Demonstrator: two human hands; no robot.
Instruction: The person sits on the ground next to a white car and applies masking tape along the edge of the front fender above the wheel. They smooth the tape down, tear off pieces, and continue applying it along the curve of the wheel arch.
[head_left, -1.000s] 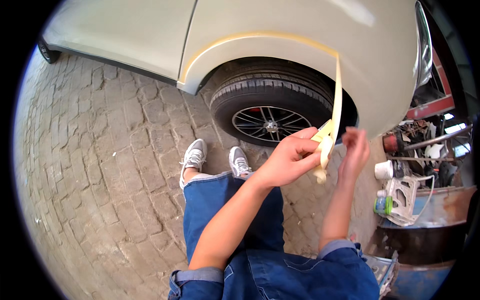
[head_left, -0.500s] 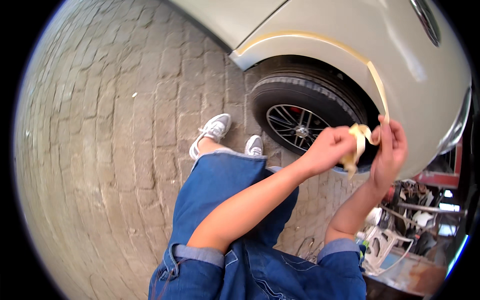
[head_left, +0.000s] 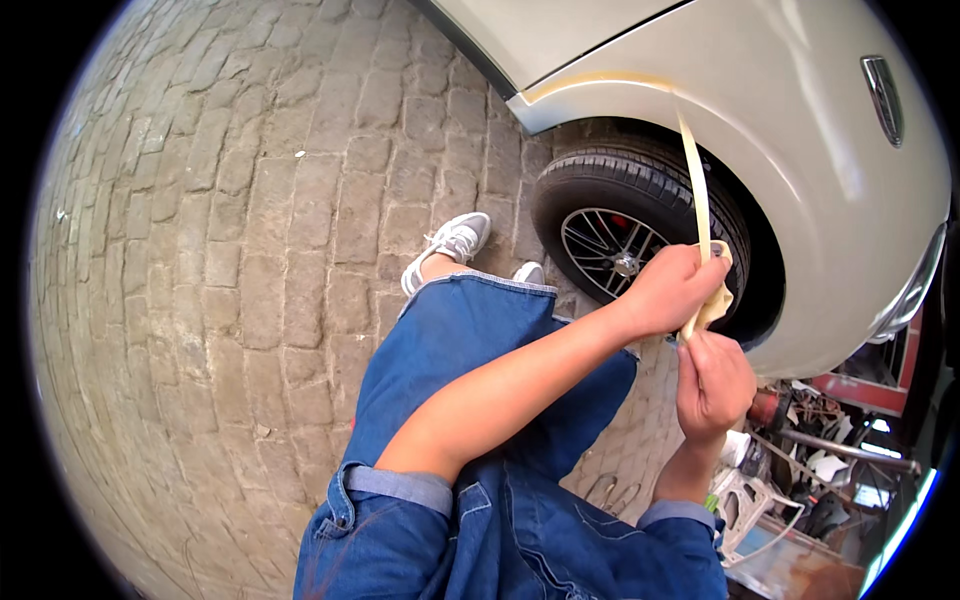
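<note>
A strip of pale yellow masking tape [head_left: 697,180] runs taut from the wheel arch of a light beige car [head_left: 800,190] down to my hands. Along the arch, a yellowish band [head_left: 600,78] still lines the edge up to where the strip lifts off. My left hand [head_left: 672,288] is closed around the strip and a crumpled part of the tape, in front of the wheel [head_left: 600,255]. Just below it, my right hand [head_left: 716,385] pinches the lower end of the bunched tape. Its fingertips partly hide that end.
Stone paving [head_left: 270,300] covers the ground to the left, with my grey-white shoes [head_left: 455,240] near the tyre. At the lower right lie piled car parts, including a white plastic frame [head_left: 745,515] and a metal bar [head_left: 845,450]. A chrome door handle [head_left: 882,100] sticks out at the upper right.
More tape has come off the arch, and its lift-off point has moved left. My right hand has dropped from the strip to below my left hand, which now grips the strip. The view has shifted.
</note>
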